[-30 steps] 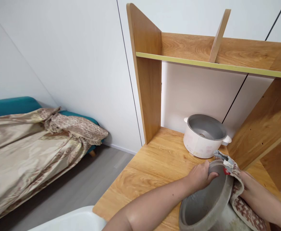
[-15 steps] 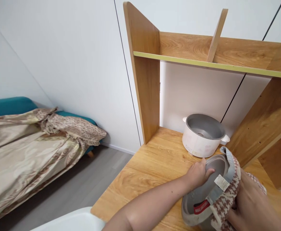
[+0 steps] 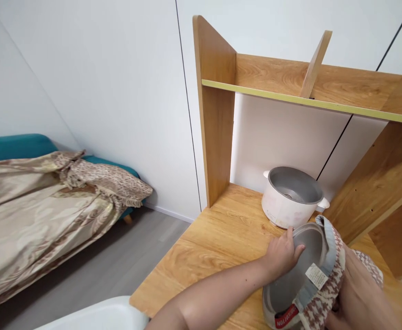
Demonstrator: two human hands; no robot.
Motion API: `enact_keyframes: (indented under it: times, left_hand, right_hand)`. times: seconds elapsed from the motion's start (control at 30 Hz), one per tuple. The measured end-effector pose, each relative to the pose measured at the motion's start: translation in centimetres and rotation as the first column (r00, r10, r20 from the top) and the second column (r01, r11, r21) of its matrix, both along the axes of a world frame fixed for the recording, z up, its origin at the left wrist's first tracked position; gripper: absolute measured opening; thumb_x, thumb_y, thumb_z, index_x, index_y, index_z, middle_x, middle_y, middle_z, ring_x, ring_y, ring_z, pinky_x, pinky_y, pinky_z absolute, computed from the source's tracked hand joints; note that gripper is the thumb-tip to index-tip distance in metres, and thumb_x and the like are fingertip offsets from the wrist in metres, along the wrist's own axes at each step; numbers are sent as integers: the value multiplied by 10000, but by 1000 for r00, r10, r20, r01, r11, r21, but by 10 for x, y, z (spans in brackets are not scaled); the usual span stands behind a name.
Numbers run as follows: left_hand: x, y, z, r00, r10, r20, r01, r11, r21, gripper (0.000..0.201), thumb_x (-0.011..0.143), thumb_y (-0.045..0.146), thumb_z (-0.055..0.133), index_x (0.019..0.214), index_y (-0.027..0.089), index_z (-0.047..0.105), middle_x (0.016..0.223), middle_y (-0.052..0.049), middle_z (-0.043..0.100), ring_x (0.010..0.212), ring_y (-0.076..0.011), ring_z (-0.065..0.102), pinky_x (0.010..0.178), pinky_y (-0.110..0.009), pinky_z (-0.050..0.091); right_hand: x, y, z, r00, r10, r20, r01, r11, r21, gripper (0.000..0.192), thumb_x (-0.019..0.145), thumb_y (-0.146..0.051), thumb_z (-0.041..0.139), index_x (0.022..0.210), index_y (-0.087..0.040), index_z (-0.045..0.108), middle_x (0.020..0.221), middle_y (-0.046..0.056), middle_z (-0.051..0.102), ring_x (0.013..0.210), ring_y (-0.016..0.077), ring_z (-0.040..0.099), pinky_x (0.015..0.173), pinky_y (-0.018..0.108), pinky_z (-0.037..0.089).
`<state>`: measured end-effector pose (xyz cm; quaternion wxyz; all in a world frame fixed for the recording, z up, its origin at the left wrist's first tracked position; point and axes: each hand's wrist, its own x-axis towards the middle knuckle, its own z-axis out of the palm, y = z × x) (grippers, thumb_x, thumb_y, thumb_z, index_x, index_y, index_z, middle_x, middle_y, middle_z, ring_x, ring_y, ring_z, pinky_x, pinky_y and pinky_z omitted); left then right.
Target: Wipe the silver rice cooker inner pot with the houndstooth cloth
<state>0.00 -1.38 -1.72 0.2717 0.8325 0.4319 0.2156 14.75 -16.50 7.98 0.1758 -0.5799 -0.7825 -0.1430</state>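
Note:
A grey inner pot (image 3: 285,279) is tilted on its side above the wooden desk, its opening towards me. My left hand (image 3: 283,254) grips its far rim, thumb inside and fingers around the edge. A brown-and-white houndstooth towel (image 3: 329,279) with a grey-blue hem, a white label and a red tag lies over the pot's right side. My right hand (image 3: 362,293) is closed on this towel against the pot; its fingertips are partly hidden. Just beyond stands a white cooker base (image 3: 285,208) with side handles and a grey interior, open at the top.
A wooden shelf (image 3: 272,94) rises over the back of the desk (image 3: 194,256), with side panels left and right. At the bottom left is a white rounded chair or seat edge (image 3: 97,316). Further left stands a teal sofa (image 3: 22,145) under a patterned cover (image 3: 42,220).
The view has shifted slightly, so the shelf sits a little lower and further right. The pot and towel have turned or shifted slightly; both hands keep their hold.

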Motion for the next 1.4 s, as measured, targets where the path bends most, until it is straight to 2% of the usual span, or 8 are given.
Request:
enact_keyframes:
  times: [0.1,0.17,0.37,0.57,0.73,0.93,1.2,1.4]
  left_hand:
    - [0,-5,1,999,-33,40,33,999,22,818,1028,413,603,1735,115,320,1665,-246,563,1429,-442,646,1196,-573,542]
    - [0,-8,2,992,-57,110,56,998,15,849,1004,380,628,1745,121,306,1733,-227,485,1553,-413,536,1300,-532,459]
    - [-3,-11,13,992,-5,129,13,998,-55,943,1004,524,668,1792,279,212,1618,-189,593,1382,-424,655,1182,-579,527]
    - [-4,-9,23,998,-3,64,4,1000,-19,546,1030,606,616,1439,244,617,1388,-134,707,1263,-378,695,1075,-512,573]
    - [-6,6,17,989,-42,142,35,998,49,451,978,605,694,1174,199,685,1263,-136,728,1174,-343,715,1044,-477,588]
    - [-6,22,0,872,-260,414,232,965,119,541,946,526,762,1380,225,646,1358,-108,767,1274,-321,719,1124,-456,565]
    - [-5,16,0,975,-109,193,100,993,55,468,1013,582,682,1296,211,649,1201,-123,817,1119,-349,781,945,-440,607]
    - [-4,11,2,996,-24,87,22,1000,19,448,1051,629,612,1246,227,649,1183,-124,822,1129,-363,783,922,-441,602]
  right_hand:
    - [6,1,2,999,27,-23,-28,999,-45,1121,851,-459,770,1786,-187,214,1759,254,431,1577,531,477,1203,720,519]
    - [8,2,5,998,32,-60,-37,996,-82,1117,819,-460,796,1772,-214,268,1762,231,437,1586,525,465,1220,713,506]
    - [2,4,21,986,64,-155,-87,985,-149,1044,791,-417,792,1728,-226,375,1726,200,500,1597,451,480,1250,601,512]
    - [-9,5,43,973,5,-230,-85,938,-337,1048,799,-356,786,1744,-273,340,1782,183,425,1630,390,451,1283,525,487]
    - [-15,6,52,956,-43,-290,-90,898,-430,980,792,-341,792,1707,-272,448,1768,152,469,1612,407,477,1279,520,494]
    - [-11,7,55,952,-54,-303,-96,882,-462,924,781,-335,802,1662,-269,531,1738,144,517,1584,419,514,1280,526,492]
    - [-1,17,42,935,-36,-352,-127,894,-430,773,839,-366,767,1588,-243,621,1656,152,610,1520,401,589,1231,503,539]
    - [-7,12,39,972,-24,-235,-63,932,-356,857,857,-408,740,1669,-273,504,1671,169,574,1510,402,587,1213,547,544]
